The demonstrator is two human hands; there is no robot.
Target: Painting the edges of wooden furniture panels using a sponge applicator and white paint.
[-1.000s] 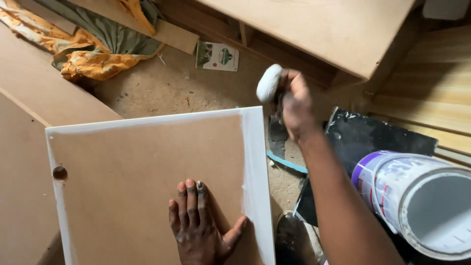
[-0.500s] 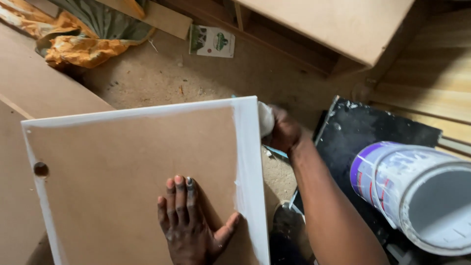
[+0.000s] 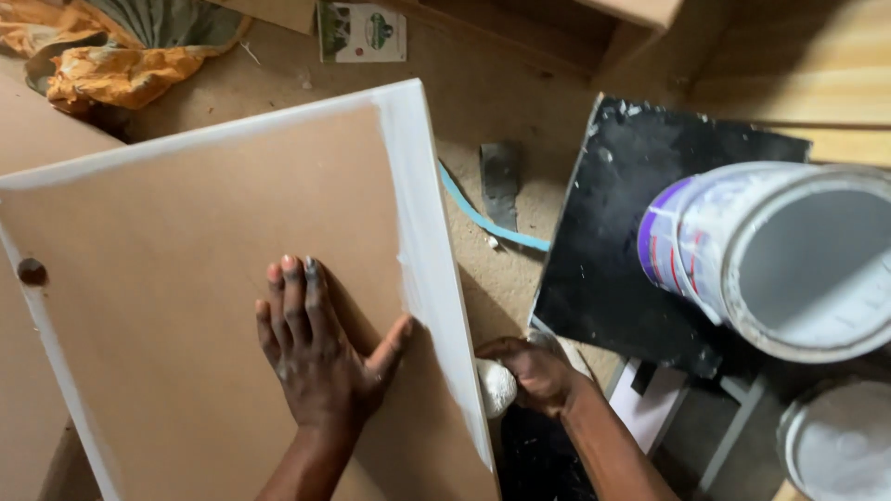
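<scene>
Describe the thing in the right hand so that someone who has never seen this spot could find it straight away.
Start at the big brown board with white-painted edges, which the left hand presses flat. Follow its right edge down to the right hand. That hand grips a small white rounded pad against the edge, the only white lump there, far smaller than the paint bucket.

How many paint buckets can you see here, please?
2: a large white bucket lying tilted on its side at the right, and another bucket cut off at the bottom right corner. Others may be out of view.

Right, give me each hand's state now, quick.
Left hand: open, flat on the brown board.
Right hand: closed on a white pad at the board's painted edge.
</scene>
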